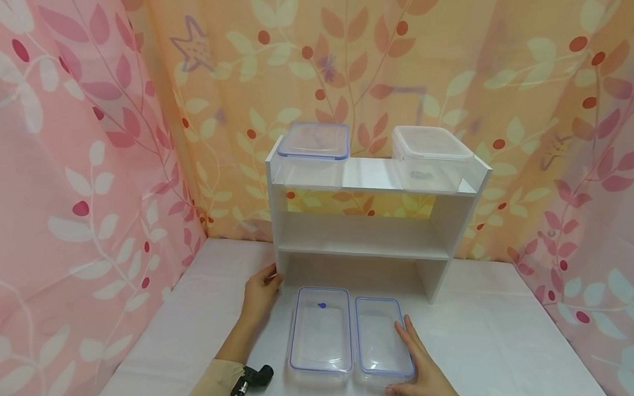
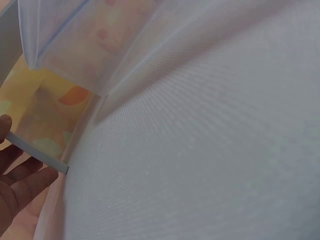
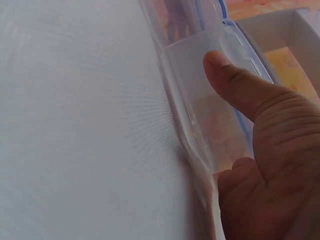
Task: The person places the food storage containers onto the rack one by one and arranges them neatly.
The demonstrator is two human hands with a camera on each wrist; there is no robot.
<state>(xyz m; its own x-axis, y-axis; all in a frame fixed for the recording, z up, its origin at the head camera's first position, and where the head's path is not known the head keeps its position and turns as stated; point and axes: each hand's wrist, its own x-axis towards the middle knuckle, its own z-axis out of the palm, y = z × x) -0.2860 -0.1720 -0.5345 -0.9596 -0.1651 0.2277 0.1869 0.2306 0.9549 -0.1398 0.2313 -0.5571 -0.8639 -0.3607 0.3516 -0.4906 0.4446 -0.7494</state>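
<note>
My left hand [image 1: 260, 296] pinches the lower front edge of the left side panel of a white shelf [image 1: 365, 234]. The left wrist view shows thumb and fingers on either side of that edge. Beside the smaller clear food container [image 1: 383, 334] with a blue-rimmed lid is my right hand [image 1: 427, 372]. Its fingers reach along the right side, and in the right wrist view the thumb [image 3: 237, 85] extends across the front wall. Whether it presses there is unclear. A larger blue-rimmed food container [image 1: 321, 338] stands just left of the smaller one.
On the shelf's top board stand a blue-rimmed container [image 1: 312, 163] at left and a white-lidded container [image 1: 432, 158] at right. A white cloth covers the table [image 1: 500, 344]. Floral curtains [image 1: 236, 102] enclose the back and sides. A black device [image 1: 250, 382] is strapped to my left wrist.
</note>
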